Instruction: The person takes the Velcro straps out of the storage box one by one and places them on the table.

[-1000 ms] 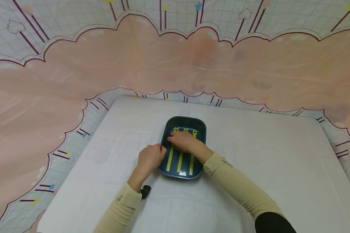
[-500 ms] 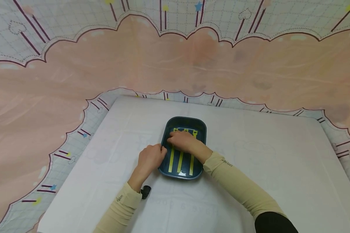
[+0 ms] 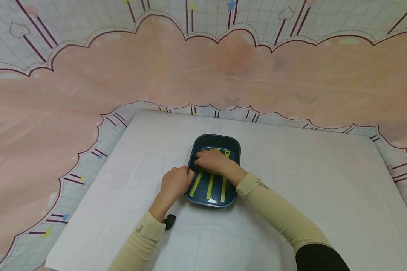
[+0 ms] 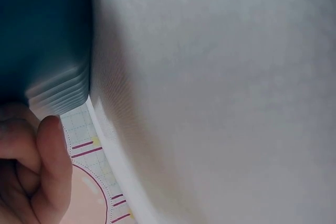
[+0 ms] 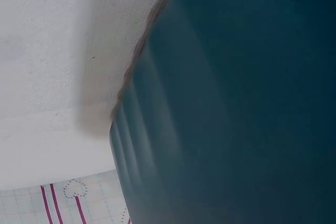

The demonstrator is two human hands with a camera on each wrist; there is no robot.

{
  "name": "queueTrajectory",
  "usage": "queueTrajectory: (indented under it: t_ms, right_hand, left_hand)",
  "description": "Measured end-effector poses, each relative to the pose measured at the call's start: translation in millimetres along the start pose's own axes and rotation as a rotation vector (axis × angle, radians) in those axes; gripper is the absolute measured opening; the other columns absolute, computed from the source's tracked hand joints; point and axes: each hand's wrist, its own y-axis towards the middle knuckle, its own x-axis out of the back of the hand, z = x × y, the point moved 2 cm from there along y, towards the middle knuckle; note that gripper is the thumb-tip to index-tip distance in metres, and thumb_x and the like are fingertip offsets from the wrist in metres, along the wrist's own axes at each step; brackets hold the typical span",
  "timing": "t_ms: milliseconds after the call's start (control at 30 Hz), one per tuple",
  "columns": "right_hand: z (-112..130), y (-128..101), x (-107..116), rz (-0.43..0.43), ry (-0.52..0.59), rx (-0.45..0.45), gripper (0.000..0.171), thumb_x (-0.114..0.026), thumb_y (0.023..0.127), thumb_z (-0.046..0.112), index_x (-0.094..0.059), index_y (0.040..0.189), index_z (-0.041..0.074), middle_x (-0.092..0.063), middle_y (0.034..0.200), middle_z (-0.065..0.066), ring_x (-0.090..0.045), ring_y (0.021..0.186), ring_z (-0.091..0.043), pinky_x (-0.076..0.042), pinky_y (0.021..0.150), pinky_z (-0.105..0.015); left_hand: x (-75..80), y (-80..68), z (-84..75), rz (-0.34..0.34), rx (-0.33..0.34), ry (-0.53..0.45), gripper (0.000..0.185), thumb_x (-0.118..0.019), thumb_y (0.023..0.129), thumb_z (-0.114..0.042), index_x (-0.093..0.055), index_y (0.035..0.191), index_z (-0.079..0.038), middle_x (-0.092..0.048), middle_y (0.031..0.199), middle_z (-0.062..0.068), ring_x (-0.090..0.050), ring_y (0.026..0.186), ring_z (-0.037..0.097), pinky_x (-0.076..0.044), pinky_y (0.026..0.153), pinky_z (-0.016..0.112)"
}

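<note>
A dark blue-green tray (image 3: pixel 211 203) sits on the table with three yellow cable ties inside it. My left hand (image 3: pixel 174 182) grips the tray's left rim; its curled fingers (image 4: pixel 52 166) show below the tray wall (image 4: pixel 52 30) in the left wrist view. Over the tray, my right hand (image 3: pixel 211 162) pinches the left cable tie (image 3: pixel 195 184) near its far end, and hides that end. The middle cable tie (image 3: pixel 210 186) and the right cable tie (image 3: pixel 224 188) lie lengthwise on the tray floor. In the right wrist view, the tray's outer wall (image 5: pixel 236 103) fills most of the picture and hides the hand.
A white table (image 3: pixel 308 195) spreads around the tray. Behind it hangs a patterned cloth (image 3: pixel 230 75), which continues past the table's left and right edges. A small black device (image 3: pixel 170 222) is at the left wrist.
The left cable tie's near end swung slightly right, then left, so it now slants more. My right fingers shifted a little over its far end. The left hand and tray hold their place.
</note>
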Motion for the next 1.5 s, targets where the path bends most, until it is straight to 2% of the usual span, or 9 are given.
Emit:
queueTrajectory:
  t_ms: [333, 567, 833, 1100, 1500]
  right_hand:
    - [-3.1, 2.3, -0.2, 0.033, -0.035, 0.067, 0.023, -0.058, 0.098, 0.021, -0.069, 0.119, 0.02, -0.064, 0.115, 0.0, -0.059, 0.106, -0.018, -0.047, 0.094, -0.036]
    - [-4.1, 4.4, -2.4, 0.038, -0.051, 0.109, 0.025, -0.055, 0.1, 0.02, -0.066, 0.122, 0.019, -0.064, 0.12, 0.0, -0.056, 0.112, -0.018, -0.042, 0.102, -0.042]
    - [-1.1, 3.7, -6.5, -0.002, -0.1, 0.146, 0.026, -0.056, 0.099, 0.017, -0.065, 0.124, 0.017, -0.064, 0.121, -0.001, -0.056, 0.112, -0.018, -0.043, 0.1, -0.037]
    - [-0.7, 0.7, -4.0, 0.006, -0.15, 0.16, 0.028, -0.057, 0.099, 0.019, -0.063, 0.126, 0.018, -0.063, 0.124, 0.0, -0.054, 0.115, -0.018, -0.041, 0.101, -0.034]
    - [-5.7, -8.1, 7.4, -0.041, -0.164, 0.167, 0.021, -0.055, 0.1, 0.019, -0.063, 0.119, 0.019, -0.063, 0.121, 0.002, -0.053, 0.114, -0.018, -0.041, 0.101, -0.035]
  left_hand:
    - [-0.6, 1.4, 1.1, 0.012, 0.011, 0.001, 0.032, -0.047, 0.098, -0.026, -0.058, 0.073, -0.009, -0.052, 0.06, 0.005, -0.05, 0.051, 0.019, -0.039, 0.047, 0.031]
    - [0.1, 1.2, 0.0, 0.013, 0.017, 0.001, 0.033, -0.047, 0.098, -0.026, -0.058, 0.073, -0.009, -0.052, 0.061, 0.005, -0.05, 0.052, 0.019, -0.039, 0.047, 0.031]
    - [0.8, 0.9, -0.8, 0.008, 0.013, 0.003, 0.033, -0.047, 0.097, -0.026, -0.057, 0.07, -0.01, -0.052, 0.06, 0.006, -0.05, 0.052, 0.02, -0.037, 0.046, 0.032]
    - [1.1, 0.0, -0.9, -0.004, 0.006, 0.004, 0.033, -0.047, 0.097, -0.025, -0.056, 0.07, -0.009, -0.051, 0.06, 0.006, -0.049, 0.051, 0.02, -0.037, 0.046, 0.032]
    - [0.3, 0.6, -1.3, 0.01, 0.029, 0.009, 0.032, -0.048, 0.097, -0.026, -0.058, 0.073, -0.008, -0.051, 0.06, 0.005, -0.049, 0.052, 0.019, -0.037, 0.047, 0.03]
